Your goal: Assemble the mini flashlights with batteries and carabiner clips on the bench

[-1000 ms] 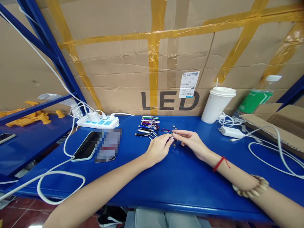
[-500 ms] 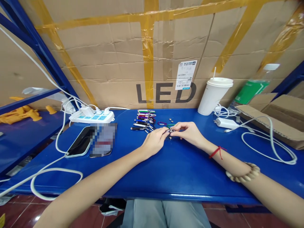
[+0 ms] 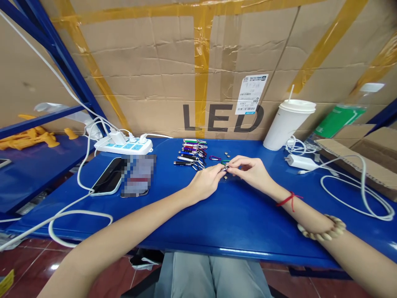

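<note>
- Left hand (image 3: 205, 183) and right hand (image 3: 254, 173) pinch a small shiny piece (image 3: 226, 167) together, just above the table (image 3: 211, 223); fingers partly hide it.
- Fine fingertip handling seems in hand; any next move calls for steady, light pressure.
- Beyond, left: colourful slim tubes (image 3: 185, 159) with clips.

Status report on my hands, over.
Left hand, right hand: both pinching small metal part. Fingers partly hide it. Purple carabiner just beyond. Keychain flashlights lined up, left side.
</note>
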Demonstrator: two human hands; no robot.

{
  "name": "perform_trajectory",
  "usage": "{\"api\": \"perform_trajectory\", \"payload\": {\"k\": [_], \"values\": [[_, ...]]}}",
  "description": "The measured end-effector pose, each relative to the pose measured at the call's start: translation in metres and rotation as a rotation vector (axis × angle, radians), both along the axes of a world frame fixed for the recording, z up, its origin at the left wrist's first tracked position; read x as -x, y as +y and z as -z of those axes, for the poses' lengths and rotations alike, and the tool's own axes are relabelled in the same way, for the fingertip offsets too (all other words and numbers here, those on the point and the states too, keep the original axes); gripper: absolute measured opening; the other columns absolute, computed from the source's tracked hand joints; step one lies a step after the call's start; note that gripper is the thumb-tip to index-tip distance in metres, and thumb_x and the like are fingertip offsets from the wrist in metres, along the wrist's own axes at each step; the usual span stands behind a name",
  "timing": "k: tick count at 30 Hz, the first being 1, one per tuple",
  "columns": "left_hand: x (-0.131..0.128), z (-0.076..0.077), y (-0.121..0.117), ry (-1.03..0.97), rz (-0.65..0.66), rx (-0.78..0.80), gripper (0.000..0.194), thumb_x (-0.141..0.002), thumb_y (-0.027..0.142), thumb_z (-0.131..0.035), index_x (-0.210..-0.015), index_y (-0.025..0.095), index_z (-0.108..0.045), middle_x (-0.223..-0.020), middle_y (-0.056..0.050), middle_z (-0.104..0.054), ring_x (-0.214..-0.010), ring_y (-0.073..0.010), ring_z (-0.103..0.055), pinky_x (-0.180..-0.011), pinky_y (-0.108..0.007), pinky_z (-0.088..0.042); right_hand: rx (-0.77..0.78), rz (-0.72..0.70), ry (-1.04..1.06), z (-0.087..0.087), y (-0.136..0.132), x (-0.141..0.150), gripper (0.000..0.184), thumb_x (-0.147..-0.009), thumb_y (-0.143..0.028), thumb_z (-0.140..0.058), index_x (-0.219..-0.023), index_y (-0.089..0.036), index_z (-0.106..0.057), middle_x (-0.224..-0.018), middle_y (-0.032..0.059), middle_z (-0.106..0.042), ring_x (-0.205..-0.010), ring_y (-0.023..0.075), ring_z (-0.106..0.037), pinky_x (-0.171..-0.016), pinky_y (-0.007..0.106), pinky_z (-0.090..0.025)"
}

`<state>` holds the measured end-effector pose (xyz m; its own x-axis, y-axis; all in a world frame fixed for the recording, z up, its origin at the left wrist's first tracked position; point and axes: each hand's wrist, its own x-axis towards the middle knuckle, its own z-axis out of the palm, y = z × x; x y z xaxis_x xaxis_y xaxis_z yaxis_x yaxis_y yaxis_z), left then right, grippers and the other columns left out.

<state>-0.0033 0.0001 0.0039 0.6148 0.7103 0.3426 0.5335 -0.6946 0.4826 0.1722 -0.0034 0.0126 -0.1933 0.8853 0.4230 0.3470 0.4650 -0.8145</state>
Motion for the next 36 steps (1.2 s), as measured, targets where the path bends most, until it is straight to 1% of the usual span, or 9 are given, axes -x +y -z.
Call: {"api": "perform_trajectory", "payload": {"k": [4,7,10,14,17,26,29,33,36], "values": [[0.001,0.000,0.001,-0.021,0.013,0.010,0.021,-0.093,0.021,-0.031,-0.093,0.017,-0.052,-0.083,-0.002,-0.063,-0.076,-0.0150,-0.060,-0.068,-0.024,-0.044,0.053,-0.057,-0.106,-0.006,0.001,-0.007,0.031,-0.070,-0.046,-0.063,-0.069,-0.016,-0.066,-0.081,0.0071,-0.065,-0.065,0.0138,-0.057,-0.047,0.023,-0.042],[0.001,0.000,0.002,0.018,0.055,-0.015,0.021,-0.093,0.021,-0.030,-0.092,0.017,-0.052,-0.085,-0.003,-0.063,-0.080,-0.0152,-0.060,-0.072,-0.024,-0.044,0.069,-0.142,-0.159,-0.009,0.003,-0.015,0.027,-0.071,-0.041,-0.064,-0.067,-0.015,-0.063,-0.078,0.0058,-0.065,-0.067,0.0136,-0.057,-0.053,0.023,-0.043],[0.001,0.000,0.002,0.048,0.105,-0.035,0.020,-0.093,0.021,-0.032,-0.098,0.017,-0.050,-0.092,-0.004,-0.063,-0.086,-0.0159,-0.060,-0.076,-0.025,-0.045,0.055,-0.210,-0.170,-0.011,0.006,-0.021,0.025,-0.068,-0.037,-0.068,-0.060,-0.015,-0.059,-0.072,0.0040,-0.063,-0.068,0.0138,-0.057,-0.063,0.027,-0.045],[0.002,0.001,0.003,0.032,0.129,-0.016,0.019,-0.092,0.023,-0.035,-0.106,0.018,-0.048,-0.104,-0.005,-0.062,-0.094,-0.0171,-0.060,-0.081,-0.028,-0.046,0.069,-0.244,-0.137,-0.009,0.006,-0.022,0.026,-0.063,-0.035,-0.072,-0.055,-0.015,-0.057,-0.069,0.0041,-0.062,-0.064,0.0135,-0.057,-0.061,0.027,-0.045],[0.003,0.002,0.003,0.008,0.128,-0.032,0.018,-0.092,0.023,-0.037,-0.105,0.018,-0.048,-0.105,-0.005,-0.063,-0.093,-0.0176,-0.061,-0.080,-0.029,-0.046,0.055,-0.252,-0.098,-0.008,0.005,-0.019,0.027,-0.060,-0.032,-0.075,-0.051,-0.015,-0.057,-0.068,0.0038,-0.061,-0.063,0.0129,-0.056,-0.059,0.027,-0.045],[0.003,0.008,0.006,-0.021,0.117,-0.151,0.016,-0.091,0.021,-0.038,-0.100,0.017,-0.051,-0.100,-0.005,-0.065,-0.089,-0.0167,-0.062,-0.078,-0.028,-0.049,-0.040,-0.210,-0.213,-0.010,0.000,-0.015,0.028,-0.066,-0.038,-0.071,-0.055,-0.015,-0.059,-0.067,0.0037,-0.061,-0.063,0.0136,-0.056,-0.059,0.026,-0.044],[0.001,0.010,0.007,-0.025,0.075,-0.183,0.020,-0.091,0.021,-0.038,-0.104,0.018,-0.051,-0.106,-0.006,-0.064,-0.095,-0.0174,-0.061,-0.083,-0.030,-0.048,-0.058,-0.128,-0.281,-0.008,0.000,-0.015,0.028,-0.066,-0.042,-0.070,-0.060,-0.016,-0.061,-0.069,0.0039,-0.063,-0.062,0.0137,-0.056,-0.058,0.026,-0.043],[0.001,0.013,0.007,-0.053,0.019,-0.183,0.024,-0.091,0.023,-0.037,-0.110,0.018,-0.051,-0.111,-0.006,-0.063,-0.100,-0.0179,-0.060,-0.086,-0.030,-0.048,-0.057,0.017,-0.287,-0.009,-0.001,-0.014,0.031,-0.062,-0.046,-0.071,-0.069,-0.016,-0.065,-0.072,0.0045,-0.065,-0.056,0.0123,-0.054,-0.052,0.025,-0.041],[0.000,0.013,0.006,-0.070,-0.008,-0.171,0.025,-0.091,0.024,-0.038,-0.111,0.019,-0.051,-0.109,-0.005,-0.063,-0.099,-0.0179,-0.060,-0.085,-0.030,-0.049,-0.076,-0.017,-0.238,-0.012,-0.002,-0.012,0.029,-0.064,-0.045,-0.071,-0.067,-0.016,-0.067,-0.071,0.0055,-0.064,-0.059,0.0136,-0.056,-0.053,0.026,-0.043]]}}
